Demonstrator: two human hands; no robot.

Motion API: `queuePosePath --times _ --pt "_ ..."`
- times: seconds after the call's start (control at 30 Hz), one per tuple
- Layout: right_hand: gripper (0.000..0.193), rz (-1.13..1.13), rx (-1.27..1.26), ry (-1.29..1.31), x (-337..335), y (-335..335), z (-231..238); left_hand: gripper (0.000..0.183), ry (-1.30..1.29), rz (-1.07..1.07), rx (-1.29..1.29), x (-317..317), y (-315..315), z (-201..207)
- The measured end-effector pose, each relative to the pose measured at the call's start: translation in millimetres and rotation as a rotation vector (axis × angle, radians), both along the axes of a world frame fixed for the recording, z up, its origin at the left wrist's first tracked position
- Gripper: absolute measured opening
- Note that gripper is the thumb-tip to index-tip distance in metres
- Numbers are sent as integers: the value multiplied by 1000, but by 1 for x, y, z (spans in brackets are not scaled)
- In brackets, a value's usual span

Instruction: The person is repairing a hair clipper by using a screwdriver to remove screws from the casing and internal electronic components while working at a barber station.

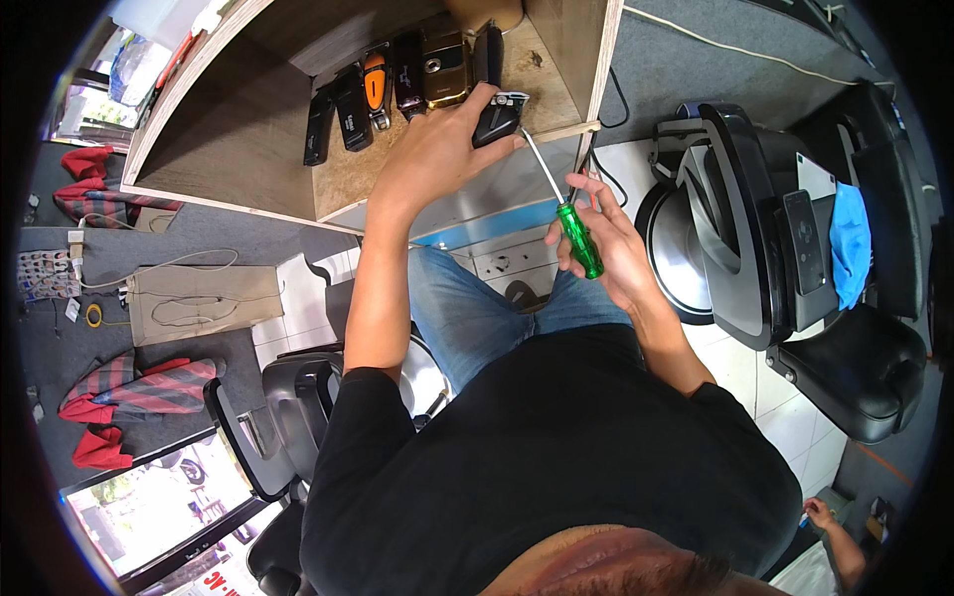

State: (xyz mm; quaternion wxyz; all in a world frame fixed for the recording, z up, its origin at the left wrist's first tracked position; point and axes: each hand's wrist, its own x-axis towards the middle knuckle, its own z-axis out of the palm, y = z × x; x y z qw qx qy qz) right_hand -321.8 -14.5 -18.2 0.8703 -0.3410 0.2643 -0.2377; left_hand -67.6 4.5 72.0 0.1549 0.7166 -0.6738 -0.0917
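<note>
My left hand [437, 149] reaches over the front of a wooden shelf, thumb and fingers closed around a black hair clipper [496, 123] with a metal blade. In my right hand [614, 243], to the right of it, a screwdriver [578, 238] with a clear green handle is held. Its thin shaft points up and left, the tip close to the clipper's blade end. Something small and dark shows near my right fingertips, too small to name. Behind my left hand lie several more trimmers in a row, among them an orange and black trimmer [376, 84] and a gold clipper [446, 68].
The wooden shelf's side panel [599, 60] rises to the right of the clippers. Black salon chairs stand on both sides; on the right chair [740, 228] lie a phone [803, 238] and a blue face mask [850, 243]. A cable [735, 50] runs behind. Another person's arm [840, 541] shows at lower right.
</note>
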Motion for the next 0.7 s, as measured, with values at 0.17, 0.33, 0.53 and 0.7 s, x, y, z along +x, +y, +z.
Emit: queuePosePath --times 0.17,0.33,0.53,0.7 --pt "51 -115 -274 198 12 13 14 66 0 -3 3 1 0 -1" --pt "47 -40 -163 154 3 1 10 68 -7 6 4 1 0 -1" --pt "42 -90 -189 161 8 5 0 68 0 22 15 1 -1 -3" --pt "35 -82 -167 184 6 3 -4 68 -4 26 14 1 -1 -2"
